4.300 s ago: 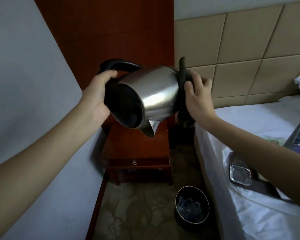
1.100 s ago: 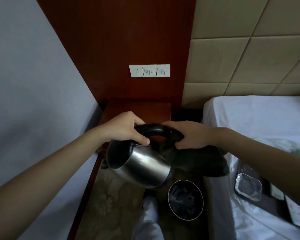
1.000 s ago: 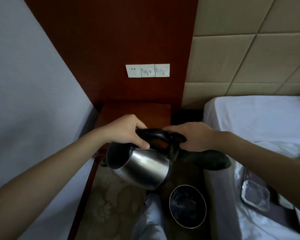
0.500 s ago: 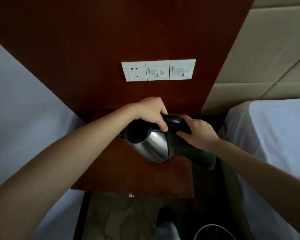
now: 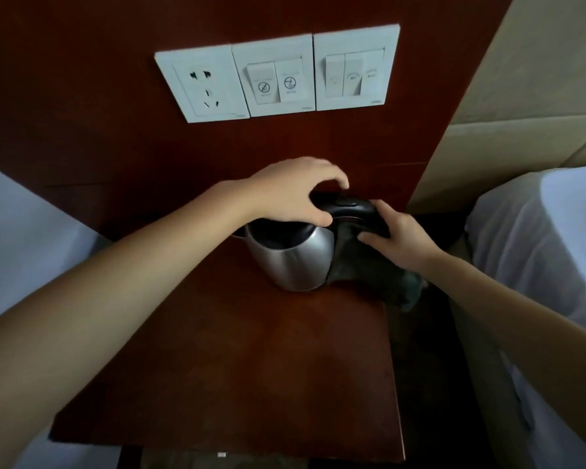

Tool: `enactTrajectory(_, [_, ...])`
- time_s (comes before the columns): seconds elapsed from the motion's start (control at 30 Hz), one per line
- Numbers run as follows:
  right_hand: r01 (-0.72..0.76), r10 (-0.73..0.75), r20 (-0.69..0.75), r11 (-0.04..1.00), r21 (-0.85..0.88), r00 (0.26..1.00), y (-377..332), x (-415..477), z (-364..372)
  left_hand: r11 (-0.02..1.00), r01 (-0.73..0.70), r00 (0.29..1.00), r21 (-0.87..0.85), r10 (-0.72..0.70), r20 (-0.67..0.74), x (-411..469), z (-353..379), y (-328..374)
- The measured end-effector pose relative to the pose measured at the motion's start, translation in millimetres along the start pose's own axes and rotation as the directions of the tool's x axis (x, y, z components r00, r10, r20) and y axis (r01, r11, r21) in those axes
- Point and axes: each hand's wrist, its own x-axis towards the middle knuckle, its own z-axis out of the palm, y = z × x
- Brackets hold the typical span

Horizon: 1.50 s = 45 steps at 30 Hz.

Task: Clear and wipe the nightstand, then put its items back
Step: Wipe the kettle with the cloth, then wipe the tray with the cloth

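Note:
A stainless steel kettle (image 5: 295,265) with a black handle stands upright at the back right of the dark wooden nightstand (image 5: 251,367). My left hand (image 5: 291,194) reaches over its top, and thumb and fingers curl around the black handle near the lid. My right hand (image 5: 403,242) is at the handle's right side and holds a dark cloth (image 5: 362,269), which hangs down against the kettle and over the nightstand's right edge. The kettle's base and its far side are hidden.
A white socket and switch panel (image 5: 278,72) is on the wood wall panel right behind the kettle. A bed with a white sheet (image 5: 538,248) is close on the right, with a beige padded headboard (image 5: 538,62) above it. A pale wall flanks the left.
Both hands brought the kettle from mid-air above the floor forward and down onto the nightstand top. It went from tilted to upright. The cloth stayed in my right hand.

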Motion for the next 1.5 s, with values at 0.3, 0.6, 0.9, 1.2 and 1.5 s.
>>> enactTrajectory(0.3, [0.005, -0.023, -0.133, 0.991, -0.134, 0.991, 14.3, -15.9, -5.4, 0.937, 0.163, 0.956, -0.309, -0.228, -0.185, -79.5, 53.5, -43.0])
enactTrajectory(0.6, [-0.064, 0.036, -0.199, 0.988, -0.138, 0.979, 18.9, -10.5, -6.4, 0.924, 0.083, 0.941, -0.374, -0.196, -0.277, -55.2, 55.8, -52.2])
enactTrajectory(0.9, [-0.01, -0.009, -0.049, 0.933, -0.361, 0.999, 5.3, -131.1, -36.4, 0.982, -0.139, 0.959, 0.127, 0.165, -0.229, -60.8, 65.8, 55.6])
enactTrajectory(1.2, [-0.355, 0.284, -0.23, 0.852, -0.384, 0.931, 41.6, -331.3, -133.9, 0.971, -0.237, 0.966, -0.024, 0.238, 0.101, 7.1, 130.3, 263.2])
enactTrajectory(1.5, [-0.641, 0.514, -0.566, 0.767, -0.033, 0.644, 111.1, -497.9, -218.4, 0.942, -0.33, 0.896, 0.054, 0.295, 0.331, 58.9, 231.9, 459.4])
